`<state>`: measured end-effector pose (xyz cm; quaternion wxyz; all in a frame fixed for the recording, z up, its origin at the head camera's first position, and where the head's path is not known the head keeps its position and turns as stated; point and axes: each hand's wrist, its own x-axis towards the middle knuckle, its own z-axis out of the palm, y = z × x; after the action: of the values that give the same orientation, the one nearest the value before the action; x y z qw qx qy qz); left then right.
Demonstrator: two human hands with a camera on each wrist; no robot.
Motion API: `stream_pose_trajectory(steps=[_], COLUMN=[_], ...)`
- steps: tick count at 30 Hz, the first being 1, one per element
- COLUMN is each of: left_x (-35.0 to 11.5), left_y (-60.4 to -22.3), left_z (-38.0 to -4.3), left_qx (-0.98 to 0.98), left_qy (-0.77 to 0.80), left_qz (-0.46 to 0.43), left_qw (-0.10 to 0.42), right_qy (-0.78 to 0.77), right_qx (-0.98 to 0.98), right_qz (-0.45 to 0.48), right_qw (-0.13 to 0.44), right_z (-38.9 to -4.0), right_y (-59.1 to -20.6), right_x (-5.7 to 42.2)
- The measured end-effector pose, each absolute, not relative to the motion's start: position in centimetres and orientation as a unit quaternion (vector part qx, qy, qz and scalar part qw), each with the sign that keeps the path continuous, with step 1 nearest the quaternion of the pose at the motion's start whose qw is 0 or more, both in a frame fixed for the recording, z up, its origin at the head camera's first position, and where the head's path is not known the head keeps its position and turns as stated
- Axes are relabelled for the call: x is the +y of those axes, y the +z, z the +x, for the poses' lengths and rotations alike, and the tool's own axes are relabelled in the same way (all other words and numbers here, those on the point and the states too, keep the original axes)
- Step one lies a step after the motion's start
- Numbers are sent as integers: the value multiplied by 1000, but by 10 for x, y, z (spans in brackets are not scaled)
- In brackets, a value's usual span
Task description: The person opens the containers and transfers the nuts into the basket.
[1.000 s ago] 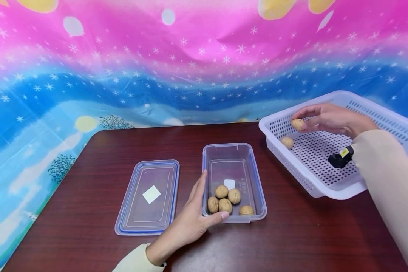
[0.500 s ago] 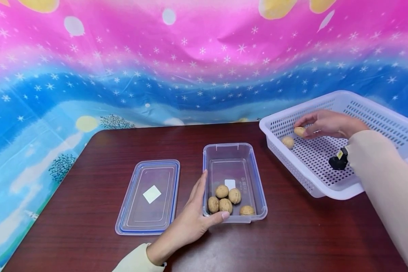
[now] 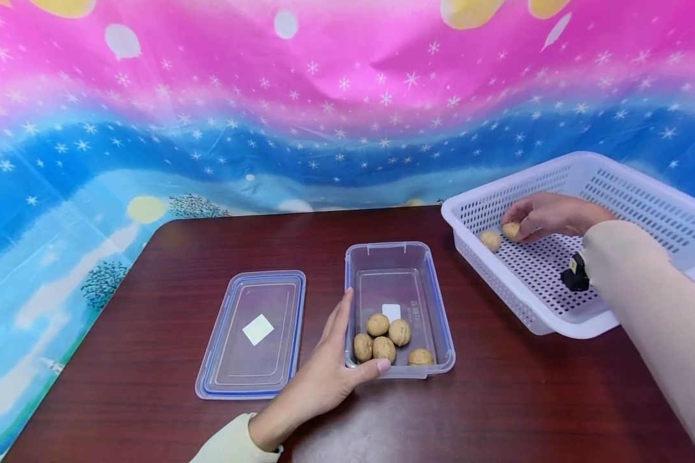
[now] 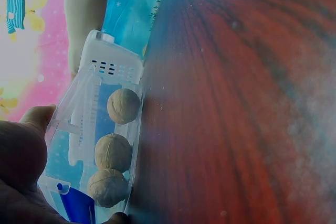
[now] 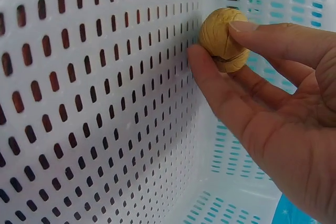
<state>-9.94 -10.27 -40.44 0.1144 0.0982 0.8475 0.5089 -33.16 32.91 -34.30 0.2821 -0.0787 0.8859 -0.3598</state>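
Observation:
My right hand (image 3: 553, 215) is down inside a white perforated plastic basket (image 3: 533, 315). Thumb and fingers pinch a walnut (image 5: 223, 40) low in the basket; whether it touches the floor I cannot tell. Beside it lies a second walnut (image 3: 490, 240), close to the basket's left wall. My left hand (image 3: 330, 370) rests against the near left corner of a clear plastic container (image 3: 395, 257). Its straight fingers lie along the left side, and the thumb touches the near rim. Several walnuts (image 3: 384, 349) sit in the container's near half; the left wrist view shows some through the wall.
A clear lid (image 3: 255, 296) with a blue seal and a pale sticker lies flat on the dark red table (image 3: 150, 308), left of the container. Patterned cloth (image 3: 336, 128) hangs behind the table's far edge. The right wrist carries a black device (image 3: 576, 273).
My right hand has lowered its walnut toward the basket floor, near the other walnut. The left hand and the container stay where they were.

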Motion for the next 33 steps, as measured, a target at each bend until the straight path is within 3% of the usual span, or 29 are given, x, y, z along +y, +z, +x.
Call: stream_pose_trajectory(steps=[16,33], left_x=[-104,-103], left_y=[-404,-404], left_z=[-100,-100], left_qx=[847,847], left_qy=[510,510], left_qz=[99,102], left_qw=[114,112], right_qy=[-331,-266], right_qx=[899,934], right_qz=[-78,-91], right_qw=[275,222], right_z=[-329,-325], right_y=[-345,-331], right_x=[323,322])
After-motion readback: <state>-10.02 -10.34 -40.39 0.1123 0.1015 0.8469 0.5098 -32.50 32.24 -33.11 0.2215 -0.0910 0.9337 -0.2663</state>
